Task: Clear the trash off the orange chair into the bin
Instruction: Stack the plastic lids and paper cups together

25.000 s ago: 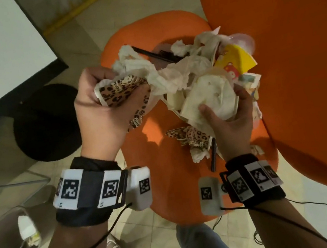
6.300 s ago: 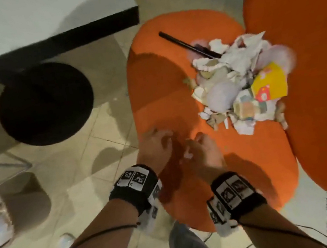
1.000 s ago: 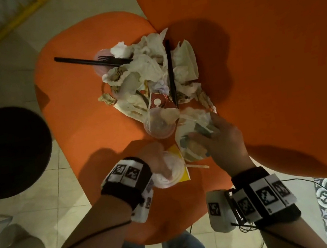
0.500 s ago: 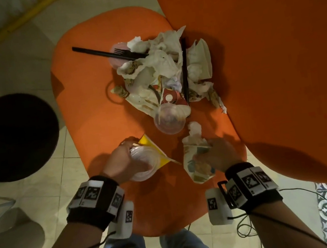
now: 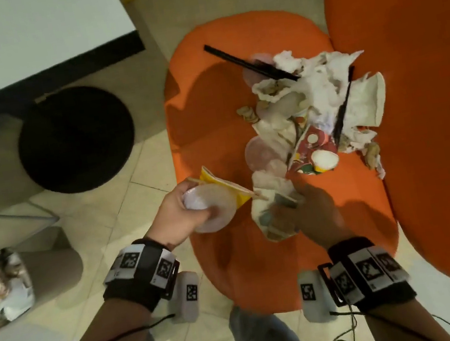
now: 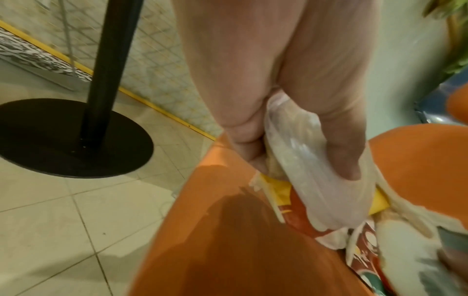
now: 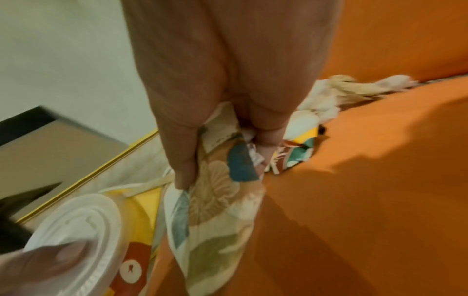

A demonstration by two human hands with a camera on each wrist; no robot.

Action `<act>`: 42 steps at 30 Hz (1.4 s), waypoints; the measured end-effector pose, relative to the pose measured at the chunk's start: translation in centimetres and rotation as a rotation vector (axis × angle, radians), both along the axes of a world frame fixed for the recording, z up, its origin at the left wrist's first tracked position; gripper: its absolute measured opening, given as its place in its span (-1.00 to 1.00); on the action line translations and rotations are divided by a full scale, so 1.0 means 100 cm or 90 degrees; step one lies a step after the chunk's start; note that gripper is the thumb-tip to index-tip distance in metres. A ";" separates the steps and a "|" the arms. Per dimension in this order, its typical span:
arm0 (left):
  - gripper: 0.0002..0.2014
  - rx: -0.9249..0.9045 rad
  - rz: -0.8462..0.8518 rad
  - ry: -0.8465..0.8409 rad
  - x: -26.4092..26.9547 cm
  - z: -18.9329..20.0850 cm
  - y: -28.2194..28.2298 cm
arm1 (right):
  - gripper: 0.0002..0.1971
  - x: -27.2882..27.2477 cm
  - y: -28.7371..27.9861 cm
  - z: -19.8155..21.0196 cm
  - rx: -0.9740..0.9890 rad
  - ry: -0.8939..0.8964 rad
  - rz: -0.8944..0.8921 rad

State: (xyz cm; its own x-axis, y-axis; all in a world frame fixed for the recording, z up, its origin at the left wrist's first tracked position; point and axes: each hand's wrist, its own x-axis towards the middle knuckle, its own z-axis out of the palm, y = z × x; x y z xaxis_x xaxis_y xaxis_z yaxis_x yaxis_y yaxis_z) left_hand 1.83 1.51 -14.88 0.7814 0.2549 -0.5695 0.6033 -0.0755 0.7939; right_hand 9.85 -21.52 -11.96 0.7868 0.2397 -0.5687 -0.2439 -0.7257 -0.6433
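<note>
A pile of trash [image 5: 322,104], made of crumpled napkins, printed cups and black cutlery, lies at the back of the orange chair seat [image 5: 205,91]. My left hand [image 5: 183,212] grips a clear plastic lid [image 5: 212,210] together with a yellow wrapper [image 5: 220,184] at the seat's left edge; in the left wrist view the lid [image 6: 311,174] sits between thumb and fingers. My right hand [image 5: 309,210] holds a crushed leaf-print paper cup [image 5: 269,213] just above the seat, and the cup [image 7: 217,200] is pinched in the right wrist view. The grey bin [image 5: 14,280] stands on the floor at far left, with paper inside.
The orange backrest [image 5: 424,79] rises on the right. A white table [image 5: 5,37] on a black round base [image 5: 74,138] stands left of the chair. Tiled floor [image 5: 123,204] lies between chair and bin. A clear lid [image 5: 262,152] rests beside the pile.
Both hands have lifted their trash and drifted left toward the seat's edge. The view has swung left, bringing the bin and table into sight.
</note>
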 end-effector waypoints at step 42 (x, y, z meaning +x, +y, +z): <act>-0.58 0.345 0.166 0.220 -0.418 -0.244 0.438 | -0.43 -0.357 0.593 -0.289 -0.200 -0.048 0.624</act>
